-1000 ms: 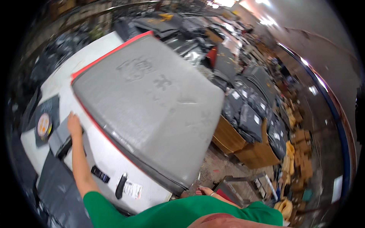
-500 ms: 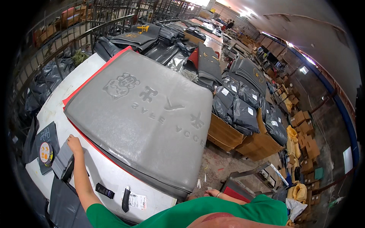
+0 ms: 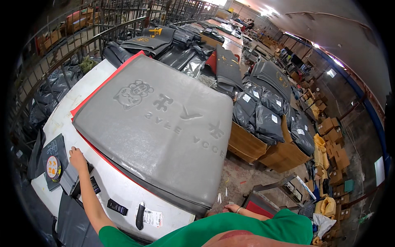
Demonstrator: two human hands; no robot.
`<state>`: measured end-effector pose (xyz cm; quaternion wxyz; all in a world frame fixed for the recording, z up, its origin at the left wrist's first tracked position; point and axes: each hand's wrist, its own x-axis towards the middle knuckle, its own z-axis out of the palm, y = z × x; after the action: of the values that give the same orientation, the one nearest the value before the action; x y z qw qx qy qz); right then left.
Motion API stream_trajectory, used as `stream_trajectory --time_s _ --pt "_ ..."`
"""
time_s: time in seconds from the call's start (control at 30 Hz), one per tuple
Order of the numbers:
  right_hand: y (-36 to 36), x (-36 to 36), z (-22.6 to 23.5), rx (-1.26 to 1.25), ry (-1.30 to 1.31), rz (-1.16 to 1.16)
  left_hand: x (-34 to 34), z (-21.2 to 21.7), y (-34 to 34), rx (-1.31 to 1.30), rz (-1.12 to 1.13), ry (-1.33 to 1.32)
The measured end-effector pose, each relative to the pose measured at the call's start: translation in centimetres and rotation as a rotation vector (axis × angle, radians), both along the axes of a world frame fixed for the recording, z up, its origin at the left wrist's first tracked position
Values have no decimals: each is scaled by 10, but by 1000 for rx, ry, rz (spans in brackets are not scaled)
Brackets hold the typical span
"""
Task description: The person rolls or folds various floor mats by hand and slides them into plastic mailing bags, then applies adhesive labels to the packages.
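My left hand (image 3: 78,159) is at the upper edge of a stack of grey sheets (image 3: 68,178) on the white table, fingers curled. What they hold, if anything, is hidden. Left of it lies a dark grey embossed piece (image 3: 55,150) with a round colourful sticker (image 3: 53,166) at its lower part. My right hand (image 3: 231,208) shows only in part at the lower middle, beyond the table's near corner; its fingers are too small to read. Between my arms a large grey embossed mat (image 3: 160,123) lies on red-edged sheets (image 3: 108,154).
A black-handled cutter (image 3: 140,216), a printed white label (image 3: 154,217) and a small black card (image 3: 117,206) lie on the white table (image 3: 98,164) near me. Cartons (image 3: 246,140) holding bagged dark goods (image 3: 267,119) stand right of the mat. Metal railings (image 3: 88,41) run along the left.
The view has shifted slightly. My left hand has moved a little leftward over the grey sheets, and a second black card shows beside my forearm. My right hand looks much the same.
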<state>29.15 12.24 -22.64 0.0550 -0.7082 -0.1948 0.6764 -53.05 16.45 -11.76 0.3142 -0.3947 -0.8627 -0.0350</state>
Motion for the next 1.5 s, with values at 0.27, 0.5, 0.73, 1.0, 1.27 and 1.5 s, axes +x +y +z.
stream_trajectory --time_s 0.27,0.5,0.73,1.0,1.27,1.5 --pt "49 -72 98 680 -348 -7 108 25 -81 666 -407 -822" --pt "70 -235 201 810 505 871 388 71 -74 274 -662 -1873" --pt "64 -240 221 524 701 841 440 102 -81 566 -564 -1447" --pt "60 -222 230 678 792 725 470 132 -70 537 -641 -1302" --pt "58 -208 250 774 707 795 485 128 -76 443 -650 -929" --pt "49 -213 246 671 839 670 492 140 -85 518 -583 -1036"
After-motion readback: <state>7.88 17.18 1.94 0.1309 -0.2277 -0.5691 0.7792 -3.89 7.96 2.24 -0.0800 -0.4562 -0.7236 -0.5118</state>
